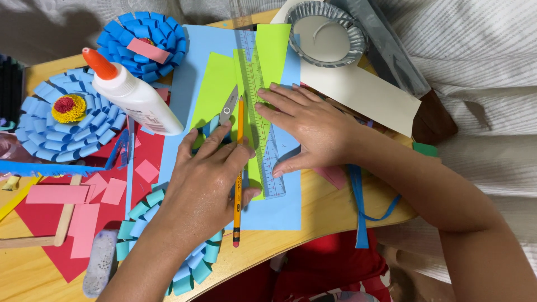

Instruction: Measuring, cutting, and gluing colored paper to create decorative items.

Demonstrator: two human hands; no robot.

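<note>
The left hand (pixel 215 168) is curled around an orange pencil (pixel 239 168), whose tip rests against the edge of a clear ruler (pixel 263 112); a pair of scissors (pixel 226 109) also lies under its fingers. The right hand (pixel 305 131) lies flat and spread, gripping nothing, pressing the ruler onto a lime green paper strip (pixel 215 92) that sits on a light blue sheet (pixel 279 207) on the worktop (pixel 313 223).

The ruler is pinned only around its middle, so a sideways push from the pencil could probably pivot it and skew the line. The green strip could slide on the smooth blue sheet. The scissors beneath the fingers might nick the hand. A glue bottle (pixel 131 92) lying just beside the sheet could roll onto it.
</note>
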